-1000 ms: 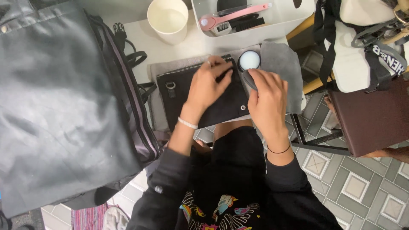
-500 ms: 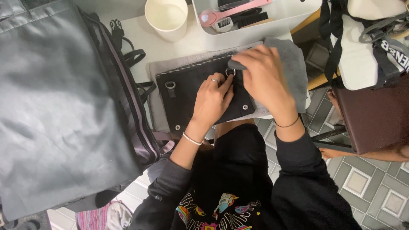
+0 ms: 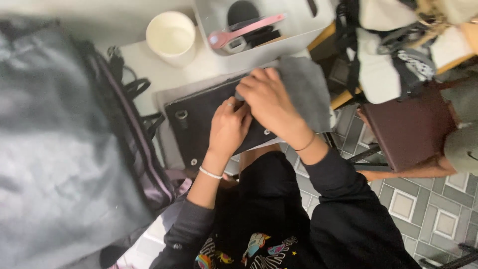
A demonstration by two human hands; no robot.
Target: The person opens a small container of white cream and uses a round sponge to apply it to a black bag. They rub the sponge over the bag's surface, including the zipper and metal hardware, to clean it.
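Flat, left hand fingers curled – right hand pinching soft grey cloth onto black leather bag.

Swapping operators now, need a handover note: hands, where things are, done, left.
Left hand: pressed flat on the black leather bag, steadying it.
Right hand: closed on the grey cloth at the bag's upper edge.
Bag lies on the white table; cream cup and white tray with a pink tool sit behind.
Done: cannot tell which parts are wiped.
Left: probably the rest of the bag's surface.
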